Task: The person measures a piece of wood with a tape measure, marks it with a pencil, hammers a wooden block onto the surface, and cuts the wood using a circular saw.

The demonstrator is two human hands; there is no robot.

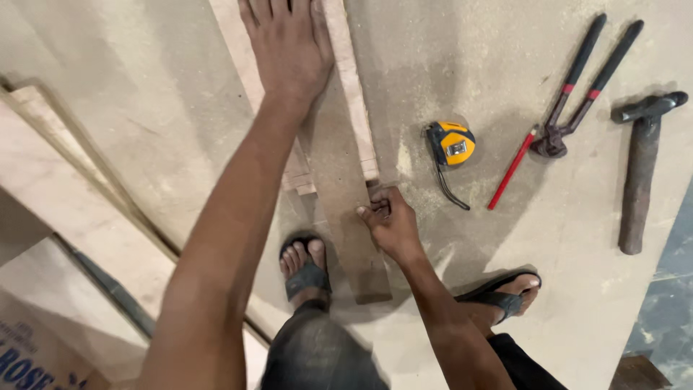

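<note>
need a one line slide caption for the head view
Left hand flat on wooden strips, right hand pinching a strip end, beside a yellow tape measure, red pencil, pincers and hammer.

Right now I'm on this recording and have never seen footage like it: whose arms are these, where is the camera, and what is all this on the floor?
There is no machine here. The one picture comes from a camera worn on a person's head, looking down at their own arms and sandalled feet.

The left hand lies flat, palm down, on long wooden strips that rest on a dusty board. The right hand is curled at the near end of one strip, its fingers pinching there; whether they hold something small, I cannot tell.

To the right lie a yellow tape measure, a red pencil, pincers with red-banded handles, and a hammer. A cardboard box sits at the bottom left.
</note>
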